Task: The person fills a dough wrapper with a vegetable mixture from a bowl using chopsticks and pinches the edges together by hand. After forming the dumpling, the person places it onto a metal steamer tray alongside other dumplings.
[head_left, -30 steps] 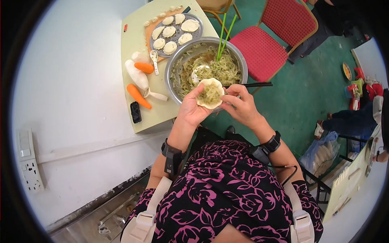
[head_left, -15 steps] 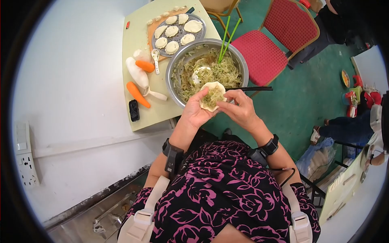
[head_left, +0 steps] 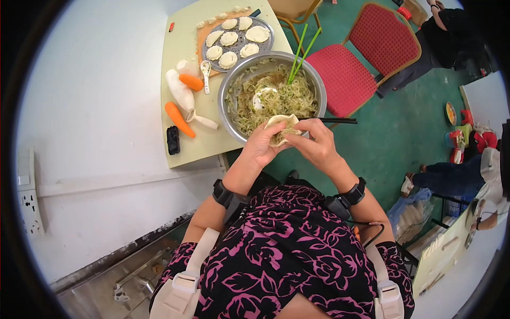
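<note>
A round dough wrapper [head_left: 283, 125] with shredded green filling on it is held between my two hands, over the near rim of a big metal bowl [head_left: 227, 114]. My left hand [head_left: 261, 143] cups it from the left, thumb over its edge. On the right, the bent fingers of my right hand [head_left: 317, 144] grip the wrapper's edge. Shredded filling [head_left: 252, 95] lies in the bowl with a white spoon or small dish [head_left: 264, 99]. Green chopsticks [head_left: 301, 56] stand in it, and dark chopsticks [head_left: 334, 120] jut out past the right rim.
Behind the bowl, a round metal tray [head_left: 240, 40] holds several dough pieces. White radishes [head_left: 179, 91], carrots [head_left: 179, 120], a spoon [head_left: 206, 76] and a black object [head_left: 173, 140] lie on the table [head_left: 204, 154]. A red chair [head_left: 345, 77] stands right; other people are at the far right.
My left thumb has moved inward over the filling, and the wrapper's edges are raised and folded more. The view has shifted slightly.
</note>
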The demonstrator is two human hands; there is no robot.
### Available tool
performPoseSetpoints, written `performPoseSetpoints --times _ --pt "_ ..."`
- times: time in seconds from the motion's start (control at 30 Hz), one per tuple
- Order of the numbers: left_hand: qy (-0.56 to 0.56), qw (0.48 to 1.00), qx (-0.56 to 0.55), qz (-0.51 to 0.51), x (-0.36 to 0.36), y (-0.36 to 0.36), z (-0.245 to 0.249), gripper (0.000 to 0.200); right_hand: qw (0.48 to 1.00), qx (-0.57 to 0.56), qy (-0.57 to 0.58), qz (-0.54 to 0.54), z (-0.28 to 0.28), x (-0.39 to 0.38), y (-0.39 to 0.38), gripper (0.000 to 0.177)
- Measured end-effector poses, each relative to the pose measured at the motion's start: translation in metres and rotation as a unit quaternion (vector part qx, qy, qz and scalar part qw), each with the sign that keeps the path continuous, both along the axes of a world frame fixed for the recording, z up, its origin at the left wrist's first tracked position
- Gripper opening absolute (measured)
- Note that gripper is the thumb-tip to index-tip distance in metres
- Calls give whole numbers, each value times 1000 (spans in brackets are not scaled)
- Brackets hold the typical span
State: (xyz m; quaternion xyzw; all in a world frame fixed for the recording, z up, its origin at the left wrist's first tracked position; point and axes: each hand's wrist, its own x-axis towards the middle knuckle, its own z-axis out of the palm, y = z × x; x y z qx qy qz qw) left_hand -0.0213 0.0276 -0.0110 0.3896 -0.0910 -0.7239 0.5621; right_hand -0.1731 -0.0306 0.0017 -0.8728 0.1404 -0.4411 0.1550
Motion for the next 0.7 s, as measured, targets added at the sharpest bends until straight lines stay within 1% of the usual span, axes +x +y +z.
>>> performPoseSetpoints --times 0.17,0.27,0.37,0.43,0.53,0.67,0.7 --pt "18 1000 -9 5 -3 0 2 22 990 138 -16 -13 -1 3 -2 22" --pt "3 1000 -19 6 -5 0 6 21 980 196 7 -38 4 8 -6 20" --pt "-21 999 -29 -6 -3 -1 4 21 954 299 -23 -27 2 9 -8 18" --pt "-32 999 -34 -17 -3 -3 7 20 957 289 -16 -19 5 8 -7 17" --pt "-85 996 -22 -33 -2 -4 10 20 966 258 -1 4 11 6 -8 16" --pt "-126 990 -38 -54 0 -9 5 20 976 217 13 32 13 3 -11 16" --pt "-127 989 -43 -66 -1 -10 6 20 969 248 14 13 11 4 -12 16"
